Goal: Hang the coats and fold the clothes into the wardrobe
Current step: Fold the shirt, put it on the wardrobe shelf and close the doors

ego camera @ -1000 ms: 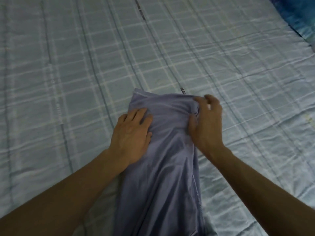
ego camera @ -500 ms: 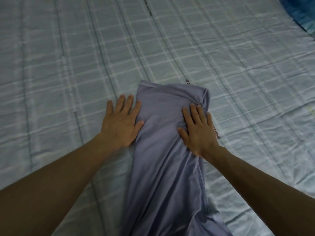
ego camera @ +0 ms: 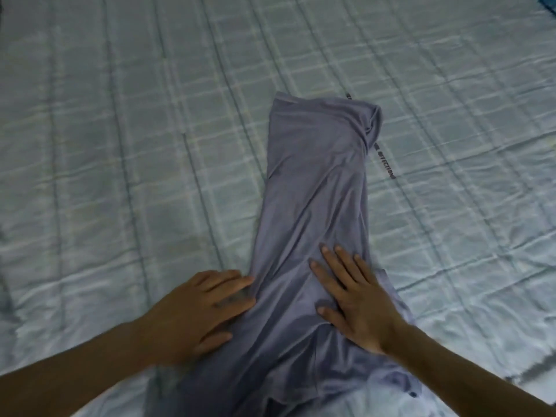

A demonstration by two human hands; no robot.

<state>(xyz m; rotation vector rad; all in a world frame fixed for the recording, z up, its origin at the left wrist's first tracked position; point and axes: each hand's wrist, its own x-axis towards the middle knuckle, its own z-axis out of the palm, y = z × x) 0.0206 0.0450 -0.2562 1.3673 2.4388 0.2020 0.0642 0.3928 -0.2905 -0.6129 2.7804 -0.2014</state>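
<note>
A grey-purple garment (ego camera: 316, 182) lies folded lengthwise into a long narrow strip on the bed, running from the near edge towards the middle. My left hand (ego camera: 195, 311) lies flat with straight fingers at the strip's left edge, fingertips touching the fabric. My right hand (ego camera: 358, 299) presses flat on the right half of the strip, fingers spread. Neither hand grips the cloth. The far end of the garment is bunched at its right corner.
The bed (ego camera: 120, 145) is covered by a pale blue-green checked sheet, wrinkled at the right. A dark printed label (ego camera: 386, 164) shows on the sheet beside the garment. A blue cloth (ego camera: 549, 4) peeks in at the top right corner.
Both hands have slid down the garment from its far end towards me, smoothing it flat. The right hand went from pinching the far corner to lying open on the cloth.
</note>
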